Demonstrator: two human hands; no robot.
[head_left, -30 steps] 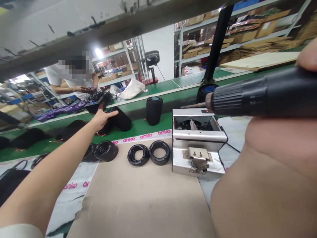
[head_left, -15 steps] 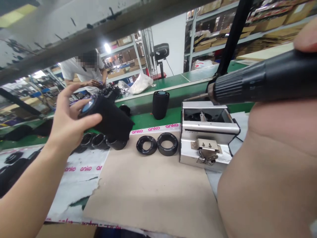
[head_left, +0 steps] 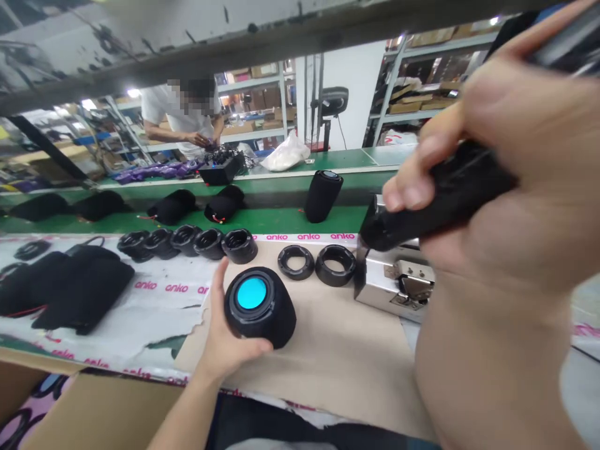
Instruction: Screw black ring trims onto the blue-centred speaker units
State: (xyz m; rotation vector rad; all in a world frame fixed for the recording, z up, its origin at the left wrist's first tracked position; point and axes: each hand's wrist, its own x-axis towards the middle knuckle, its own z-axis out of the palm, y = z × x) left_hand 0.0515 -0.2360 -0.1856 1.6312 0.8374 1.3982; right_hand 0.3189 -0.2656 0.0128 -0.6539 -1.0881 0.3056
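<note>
My left hand [head_left: 229, 337] grips a black fabric-covered cylinder [head_left: 276, 312] over the brown sheet [head_left: 328, 350]; its end with a bright blue disc tilts up towards me. At the right, close to the camera, my right hand [head_left: 506, 169] is wrapped round a black electric screwdriver [head_left: 469, 194]. The tool's black end covers part of the silver metal box [head_left: 384, 281], and its tip cannot be made out. Two black rings [head_left: 296, 262] lie flat side by side left of the box. Another dark cylinder [head_left: 322, 197] stands behind them on the green surface.
Several black rings [head_left: 240, 245] form a row behind my left hand. Black fabric pieces [head_left: 84, 284] lie at the left, with more dark cylinders [head_left: 171, 206] behind. Across the bench a person [head_left: 182, 119] handles cables. An open cardboard box [head_left: 112, 406] sits at the lower left.
My left hand has brought the cylinder down and right, over the brown sheet, its blue end now facing me. My right hand has turned the screwdriver so its end points down and left.
</note>
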